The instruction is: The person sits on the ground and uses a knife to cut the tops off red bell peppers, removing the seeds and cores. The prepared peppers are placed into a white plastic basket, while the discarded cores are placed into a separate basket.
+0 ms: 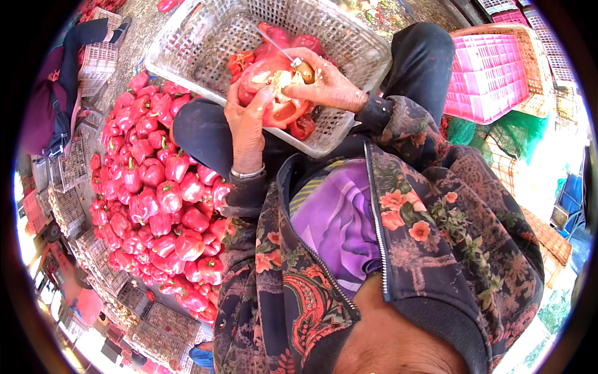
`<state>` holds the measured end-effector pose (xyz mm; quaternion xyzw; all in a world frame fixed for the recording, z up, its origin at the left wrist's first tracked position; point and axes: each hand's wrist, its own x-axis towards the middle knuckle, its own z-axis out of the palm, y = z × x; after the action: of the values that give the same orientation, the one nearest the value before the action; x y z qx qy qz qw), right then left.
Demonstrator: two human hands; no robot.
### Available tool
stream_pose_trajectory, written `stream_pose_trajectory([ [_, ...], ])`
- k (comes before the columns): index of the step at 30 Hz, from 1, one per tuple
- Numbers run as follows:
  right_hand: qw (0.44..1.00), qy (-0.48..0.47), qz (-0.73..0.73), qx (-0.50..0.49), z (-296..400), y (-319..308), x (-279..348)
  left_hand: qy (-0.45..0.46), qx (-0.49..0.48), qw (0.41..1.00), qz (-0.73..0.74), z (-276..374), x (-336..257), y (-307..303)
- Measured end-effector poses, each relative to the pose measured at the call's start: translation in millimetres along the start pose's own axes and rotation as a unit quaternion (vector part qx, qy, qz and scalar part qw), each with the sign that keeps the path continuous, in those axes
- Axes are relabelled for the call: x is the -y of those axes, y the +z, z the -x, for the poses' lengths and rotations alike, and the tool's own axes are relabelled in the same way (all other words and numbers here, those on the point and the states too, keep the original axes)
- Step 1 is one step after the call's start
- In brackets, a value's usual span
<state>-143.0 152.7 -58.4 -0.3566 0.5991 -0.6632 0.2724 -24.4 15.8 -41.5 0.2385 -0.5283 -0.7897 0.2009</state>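
My left hand (pixel 248 119), with a metal bangle at the wrist, grips a red bell pepper (pixel 265 70) from its left side. The pepper is cut open, and its pale core with seeds (pixel 281 82) shows between my two thumbs. In my right hand (pixel 329 86) is a knife (pixel 304 72) with a rounded wooden handle, its thin blade pointing up and left, away from me. The fingers of that hand also touch the opened pepper. Both hands are over a white plastic crate (pixel 175 51) between my knees. Other red peppers and cut pieces (pixel 302 127) lie in it under the held one.
A large heap of red bell peppers (pixel 159 196) lies on the ground to my left. At my right stand a pink plastic crate (pixel 486 77) inside an orange one and green netting (pixel 518 131). Another person (pixel 46 103) is at the far left, near stacked crates (pixel 98 65).
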Motion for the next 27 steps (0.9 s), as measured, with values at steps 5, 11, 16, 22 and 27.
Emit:
stream_pose_trajectory([
  [5,0.976,0.196,-0.083,0.036,-2,2,27,0.136,-0.017,0.973,-0.184,10,-12,8],
  [11,0.953,0.234,-0.191,0.024,-6,2,31,0.251,-0.018,0.888,-0.385,12,-16,15],
  [16,0.992,0.118,-0.047,-0.011,-3,16,16,0.256,-0.06,0.898,-0.352,13,-16,13],
  [22,0.99,0.129,-0.057,-0.004,1,15,35,0.06,0.016,0.998,-0.019,5,-28,-3],
  [27,0.974,0.148,-0.169,0.002,4,13,49,-0.013,0.052,0.991,0.126,4,-28,-13],
])
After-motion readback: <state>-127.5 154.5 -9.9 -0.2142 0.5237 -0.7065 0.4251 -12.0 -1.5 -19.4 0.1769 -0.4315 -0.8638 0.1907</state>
